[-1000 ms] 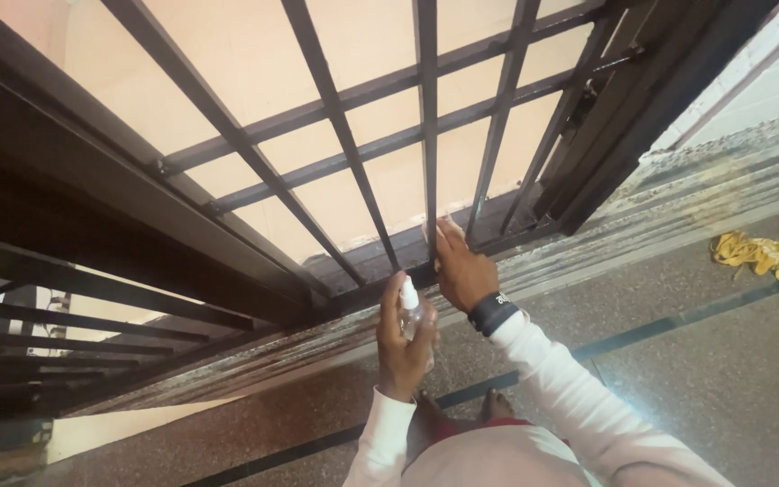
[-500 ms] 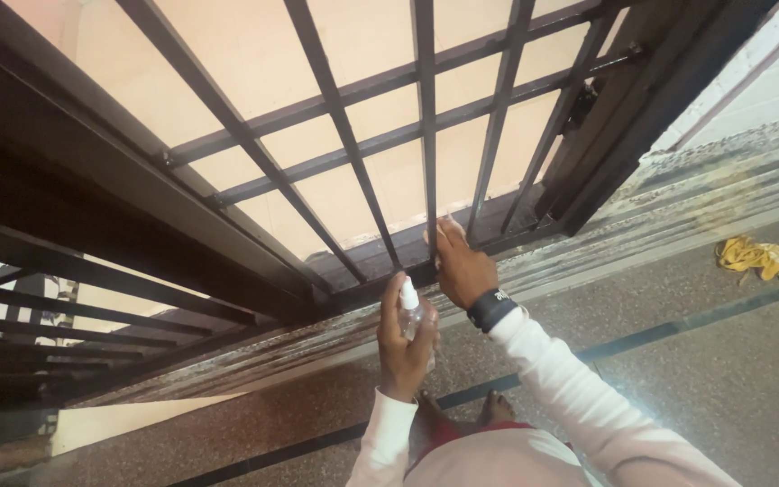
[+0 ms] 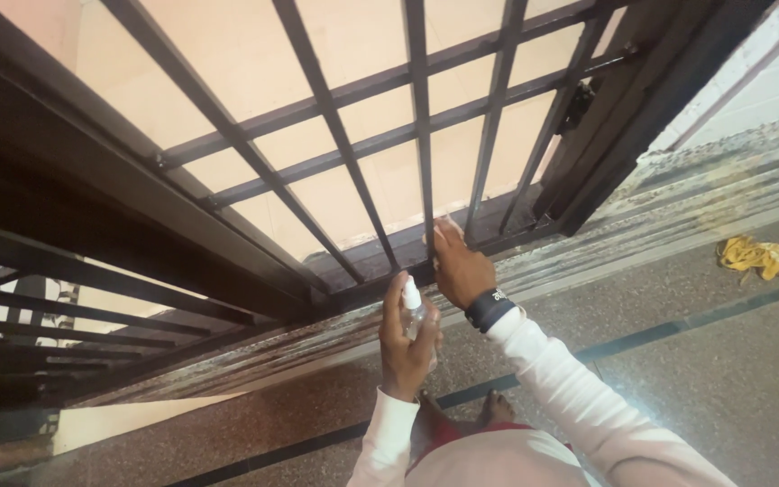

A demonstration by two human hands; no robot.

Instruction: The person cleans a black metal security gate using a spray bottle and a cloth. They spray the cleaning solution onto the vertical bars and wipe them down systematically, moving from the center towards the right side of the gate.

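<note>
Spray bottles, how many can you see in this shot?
1. A small clear spray bottle with a white nozzle, held upright in the left hand near the gate's bottom rail, beside the right hand. Others may lie outside the frame.

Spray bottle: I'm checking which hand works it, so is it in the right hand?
No, the left hand holds the spray bottle, while the right hand rests at the gate's bars.
</note>
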